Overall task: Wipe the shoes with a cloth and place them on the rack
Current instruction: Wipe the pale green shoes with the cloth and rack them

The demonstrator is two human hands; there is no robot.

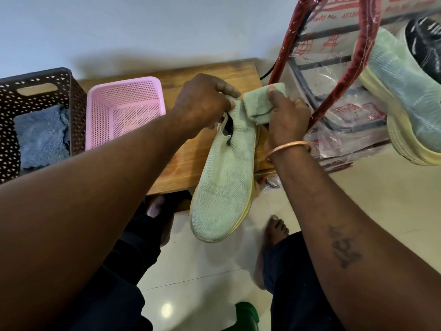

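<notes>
One knit shoe (224, 182) hangs mid-frame over the table (181, 158) edge, toe toward the bottom. It looks light and soft, the upper floppy and the sole firmer, so the collar seems a fair hold. The left hand (200, 101) pinches that collar in its fingers (226, 88). The right hand (286, 115) grips the folded cloth (260, 101) against the heel. Its mate (403, 91) sits on the rack (322, 64), upper right. The floor (310, 192) is glossy tile.

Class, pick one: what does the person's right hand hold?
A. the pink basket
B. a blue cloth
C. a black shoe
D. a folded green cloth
D: the right hand pinches the folded green cloth against the heel end of the green shoe, which the left hand holds by its collar.
</notes>
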